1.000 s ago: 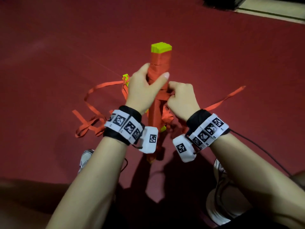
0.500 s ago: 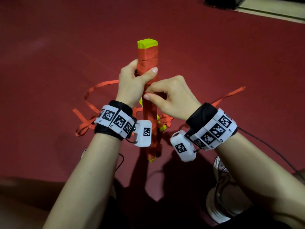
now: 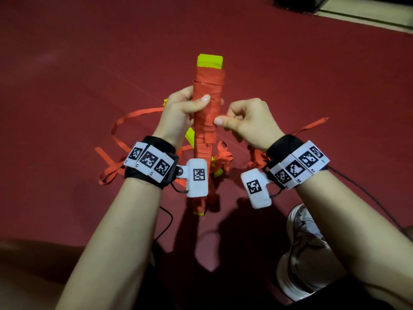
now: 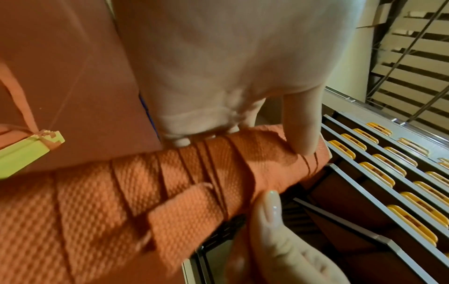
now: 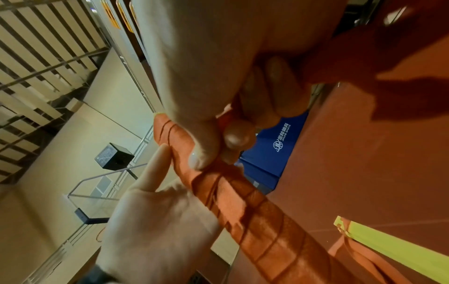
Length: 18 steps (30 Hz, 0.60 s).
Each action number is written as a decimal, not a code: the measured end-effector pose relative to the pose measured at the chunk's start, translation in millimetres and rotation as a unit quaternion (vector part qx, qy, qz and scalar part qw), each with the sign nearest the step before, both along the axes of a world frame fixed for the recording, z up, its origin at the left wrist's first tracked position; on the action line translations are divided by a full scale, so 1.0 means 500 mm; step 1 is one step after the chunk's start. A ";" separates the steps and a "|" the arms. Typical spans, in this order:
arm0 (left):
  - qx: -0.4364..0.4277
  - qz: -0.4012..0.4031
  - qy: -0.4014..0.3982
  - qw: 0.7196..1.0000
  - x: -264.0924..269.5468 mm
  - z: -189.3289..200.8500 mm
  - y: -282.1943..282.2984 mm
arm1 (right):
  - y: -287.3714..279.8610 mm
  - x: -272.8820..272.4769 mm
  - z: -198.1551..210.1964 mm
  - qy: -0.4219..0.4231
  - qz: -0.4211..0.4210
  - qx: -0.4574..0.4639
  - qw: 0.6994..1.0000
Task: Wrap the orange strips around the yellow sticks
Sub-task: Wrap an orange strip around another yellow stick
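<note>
Dark-red floor [image 3: 89,63] with loose orange strips [image 3: 125,121], seemingly tangled.

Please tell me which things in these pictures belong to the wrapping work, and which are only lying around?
Part of the job:
- wrapped stick, gripped by the left hand, the right hand at its side
- loose orange strips on the floor
- second yellow stick, mostly hidden

Just there:
- white shoe
- red floor
- blue mat
</note>
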<state>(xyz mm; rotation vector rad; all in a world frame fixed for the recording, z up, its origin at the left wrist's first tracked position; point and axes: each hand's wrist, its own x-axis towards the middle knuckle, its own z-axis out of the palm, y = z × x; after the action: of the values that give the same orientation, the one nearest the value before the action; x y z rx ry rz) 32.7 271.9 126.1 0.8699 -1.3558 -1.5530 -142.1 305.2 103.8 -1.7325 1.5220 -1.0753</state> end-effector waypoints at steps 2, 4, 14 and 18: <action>0.022 0.009 0.028 0.999 -0.003 -0.002 0.001 | 0.003 0.004 -0.009 0.003 0.032 0.013 0.999; 0.037 0.024 0.044 0.998 -0.004 -0.005 0.000 | 0.006 0.005 -0.021 0.012 0.068 0.021 0.997; 0.063 0.107 0.088 0.988 -0.001 -0.013 -0.013 | 0.018 0.019 0.036 0.091 0.148 -0.108 0.979; 0.065 0.128 0.100 0.984 -0.004 -0.014 -0.010 | 0.032 0.058 0.039 0.151 0.176 -0.158 0.960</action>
<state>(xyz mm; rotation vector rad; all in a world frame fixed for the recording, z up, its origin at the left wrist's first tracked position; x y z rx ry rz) 30.8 266.9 119.2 0.9026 -0.9670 -1.4952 -112.9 321.2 123.3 -2.3738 1.1828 -0.9337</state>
